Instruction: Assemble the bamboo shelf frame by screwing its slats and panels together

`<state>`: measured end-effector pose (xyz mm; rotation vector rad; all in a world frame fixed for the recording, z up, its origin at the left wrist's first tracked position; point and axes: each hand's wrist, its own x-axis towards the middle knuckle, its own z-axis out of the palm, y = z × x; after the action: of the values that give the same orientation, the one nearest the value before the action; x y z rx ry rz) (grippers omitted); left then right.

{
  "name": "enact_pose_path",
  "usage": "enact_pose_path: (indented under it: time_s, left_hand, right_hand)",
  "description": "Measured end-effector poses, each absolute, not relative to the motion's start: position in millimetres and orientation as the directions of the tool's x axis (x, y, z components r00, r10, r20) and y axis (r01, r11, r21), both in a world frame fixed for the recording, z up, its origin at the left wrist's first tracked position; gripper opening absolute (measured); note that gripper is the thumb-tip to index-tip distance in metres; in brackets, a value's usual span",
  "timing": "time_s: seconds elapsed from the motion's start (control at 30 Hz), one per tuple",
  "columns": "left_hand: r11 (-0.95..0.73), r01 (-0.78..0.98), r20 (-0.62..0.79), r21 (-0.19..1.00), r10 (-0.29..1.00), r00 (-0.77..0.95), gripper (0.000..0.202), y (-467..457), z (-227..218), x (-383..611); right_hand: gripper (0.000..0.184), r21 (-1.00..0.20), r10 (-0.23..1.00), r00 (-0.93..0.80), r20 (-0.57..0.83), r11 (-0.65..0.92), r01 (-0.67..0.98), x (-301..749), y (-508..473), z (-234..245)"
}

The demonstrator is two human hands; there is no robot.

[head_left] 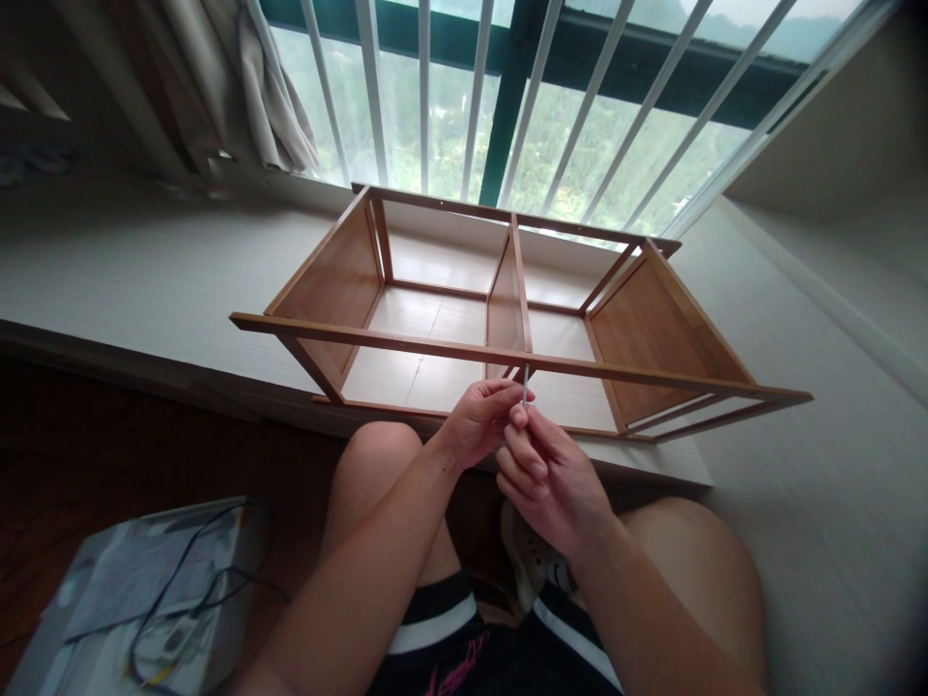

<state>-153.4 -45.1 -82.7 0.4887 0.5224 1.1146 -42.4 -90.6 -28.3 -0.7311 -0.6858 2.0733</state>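
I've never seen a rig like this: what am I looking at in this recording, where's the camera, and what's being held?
There's no machine here, just a person's bare left hand and right hand. The single picture comes from a camera worn on their head, looking forward and down. The right fingers hold a thin metal rod, its upper end at the near rail of a wooden frame; the left fingers are close beside it. The frame rests on a pale ledge below a window.
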Motion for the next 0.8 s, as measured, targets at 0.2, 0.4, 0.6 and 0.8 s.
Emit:
enact_pose_path:
  time_s: [0.2,0.4,0.6,0.8]
  left_hand:
    - [0.387,-0.721,-0.105,0.575,0.909,0.404,0.027,-47,-83,-152]
    - [0.348,-0.735,-0.048,0.582,0.917,0.396,0.025,-45,-85,-152]
    - [0.374,-0.697,-0.068,0.612,0.903,0.424,0.031,-46,-90,-147]
    - [0.412,-0.485,-0.106,0.772,0.835,0.540,0.041,-52,-106,-134]
  right_hand:
    - [0.024,-0.751,0.852,-0.460,-0.249,-0.470,-0.464,-38,-88,-37]
    - [0.028,-0.998,0.995,-0.101,-0.013,-0.007,0.063,-31,-86,-42]
    - [0.018,-0.724,0.935,-0.112,0.335,0.332,0.604,-23,-85,-36]
    - [0.016,-0.574,0.884,-0.188,0.427,0.426,0.700,-18,-82,-34]
